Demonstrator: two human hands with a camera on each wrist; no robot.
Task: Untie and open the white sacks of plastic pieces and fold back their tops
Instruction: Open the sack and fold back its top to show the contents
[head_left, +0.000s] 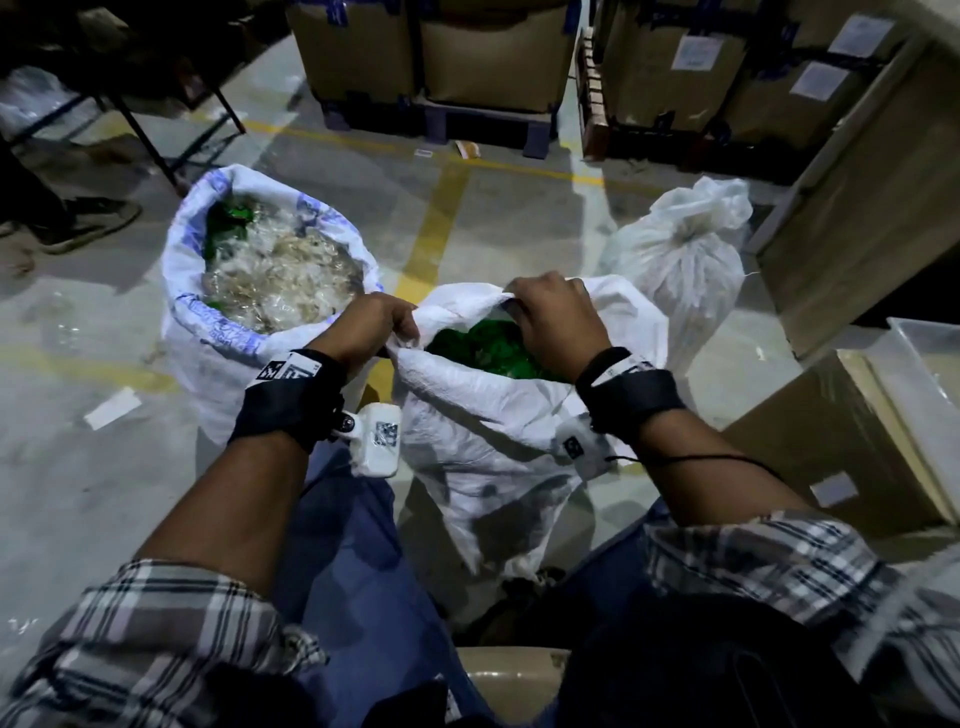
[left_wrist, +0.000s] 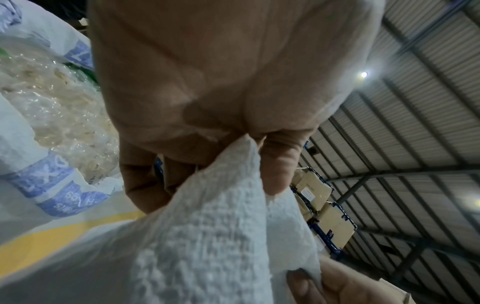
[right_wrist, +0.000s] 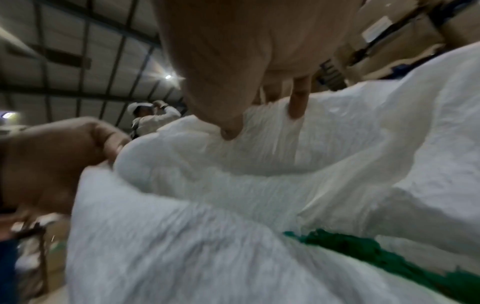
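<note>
Head view tells me one blue-printed white woven sack (head_left: 218, 332) left of the plain white woven sack (head_left: 483, 415) is finished, while my left hand (head_left: 376, 325) and right hand (head_left: 553, 317) both pinch that plain sack's rim, opened over green plastic pieces (head_left: 483, 348) but not yet folded back, and a tied translucent bag (head_left: 685, 260) waits to its right.

The near sack (head_left: 483, 415) is matt white woven plastic cloth, rough and crinkled. The left sack (head_left: 208, 332) holds glossy clear plastic pieces (head_left: 280, 280). The far right bag (head_left: 680, 260) is thin translucent film. Boxes (head_left: 498, 57) are matt brown cardboard; the floor (head_left: 519, 218) is dull concrete.
</note>
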